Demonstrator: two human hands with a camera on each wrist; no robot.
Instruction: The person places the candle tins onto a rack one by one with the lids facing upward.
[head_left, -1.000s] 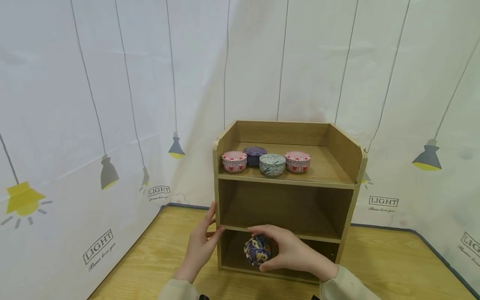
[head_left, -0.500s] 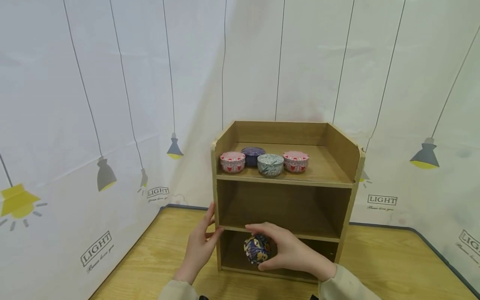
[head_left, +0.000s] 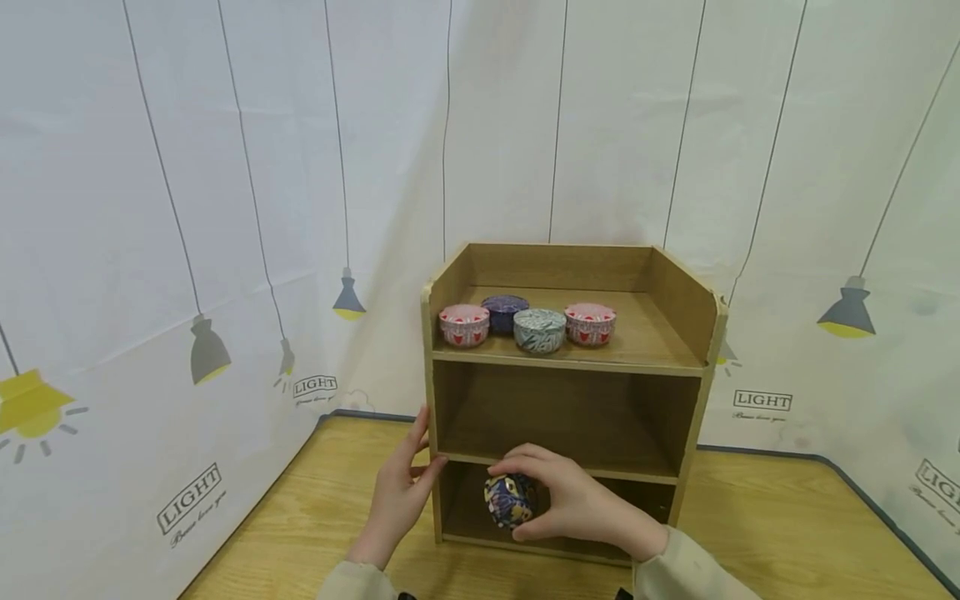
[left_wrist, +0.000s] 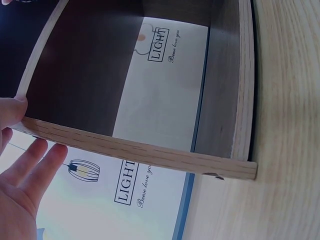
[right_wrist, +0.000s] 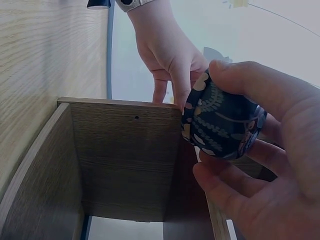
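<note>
A small wooden shelf unit (head_left: pixel 697 350) stands on the wooden table. My right hand (head_left: pixel 573 504) grips a round dark-blue patterned tin (head_left: pixel 509 501) at the mouth of the bottom compartment; the right wrist view shows the tin (right_wrist: pixel 222 122) pinched between thumb and fingers. My left hand (head_left: pixel 401 492) rests with straight fingers against the shelf's left side panel (left_wrist: pixel 135 152), thumb at its front edge. On the top shelf sit several tins: a pink one (head_left: pixel 463 324), a purple one (head_left: pixel 504 312), a green-patterned one (head_left: pixel 539 329) and another pink one (head_left: pixel 590 323).
The middle compartment (head_left: pixel 562 412) holds nothing visible. A white curtain (head_left: pixel 225 208) printed with lamps hangs close behind and to both sides. Bare table surface (head_left: pixel 787 525) lies to the right and left of the unit.
My right hand and the blue tin have shifted slightly left and the fingers have curled further over the tin. The left hand stays on the side panel.
</note>
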